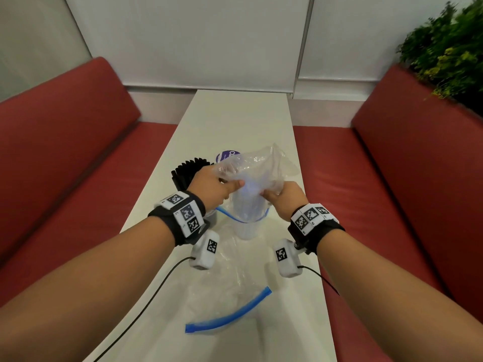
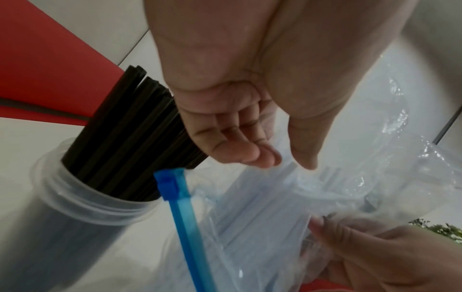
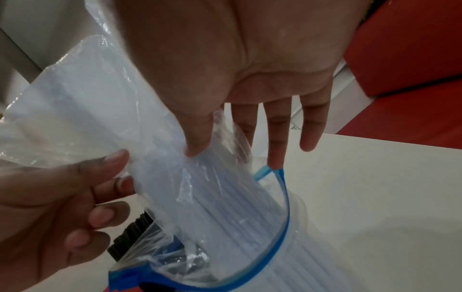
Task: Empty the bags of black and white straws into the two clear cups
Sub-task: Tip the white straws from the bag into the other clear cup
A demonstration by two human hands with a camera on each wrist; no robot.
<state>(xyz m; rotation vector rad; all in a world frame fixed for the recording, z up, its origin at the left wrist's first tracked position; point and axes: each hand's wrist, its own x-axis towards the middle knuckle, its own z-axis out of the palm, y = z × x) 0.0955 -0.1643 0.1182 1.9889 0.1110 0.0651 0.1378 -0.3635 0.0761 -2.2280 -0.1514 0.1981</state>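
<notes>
thin plastic bag (image 1: 257, 173) of white straws (image 3: 252, 213) is pinched by left hand (image 1: 213, 188) and right hand (image 1: 286, 198) over the cup (image 1: 245, 228); black straws (image 1: 187, 169) at ten o'clock; a snag could tip it.

On the table (image 1: 235, 113), straws (image 1: 189, 168) stand in the left cup (image 2: 82, 213); upended bag (image 1: 251, 178) over right cup (image 1: 245, 231); another bag (image 1: 227, 291) nearer.

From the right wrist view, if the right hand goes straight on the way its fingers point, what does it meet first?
Most likely the blue zip edge of the bag: the right hand points down at it, one finger nearly touching. Below lies the white table.
</notes>
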